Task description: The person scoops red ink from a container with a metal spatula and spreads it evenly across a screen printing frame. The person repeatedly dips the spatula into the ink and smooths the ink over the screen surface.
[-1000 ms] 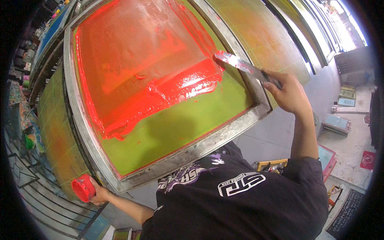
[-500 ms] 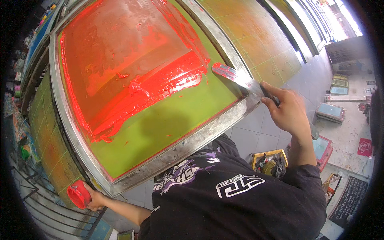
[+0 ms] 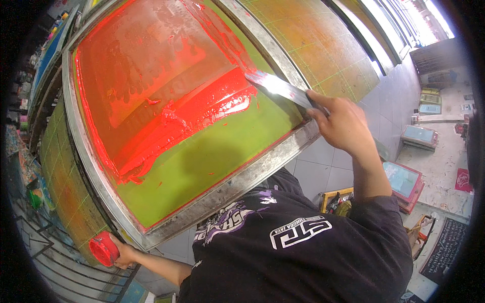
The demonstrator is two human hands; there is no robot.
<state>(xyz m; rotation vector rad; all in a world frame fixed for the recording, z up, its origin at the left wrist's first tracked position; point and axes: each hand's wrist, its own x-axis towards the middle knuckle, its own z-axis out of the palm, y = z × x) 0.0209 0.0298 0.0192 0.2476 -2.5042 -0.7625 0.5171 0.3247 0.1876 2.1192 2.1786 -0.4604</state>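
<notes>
from here i see a shiny spatula [image 3: 279, 88] slanting over the metal frame [image 3: 232, 184], its tip at the edge of glossy, thick red ink [image 3: 212, 103]. the right hand [image 3: 343, 122] has its fingers wrapped around the dark handle [image 3: 316, 102], partly hiding it. the left hand [image 3: 125, 256] holds a red tub [image 3: 104, 249]; i can't make out its contents. the frame's far end is cut off.

A spatula [image 3: 280, 88] with a long, shiny metal blade and a dark handle sits in the right hand [image 3: 343, 122], slanting so its tip reaches the right end of a thick, glossy band of red paint [image 3: 194, 112]. That paint lies across a green screen [image 3: 265, 123], smeared thinner and duller toward the far side, inside a worn grey metal frame [image 3: 236, 184]. Beyond the frame's near-left corner, the left hand [image 3: 125, 256] grips a round red tub [image 3: 104, 249], mouth outward.
</notes>
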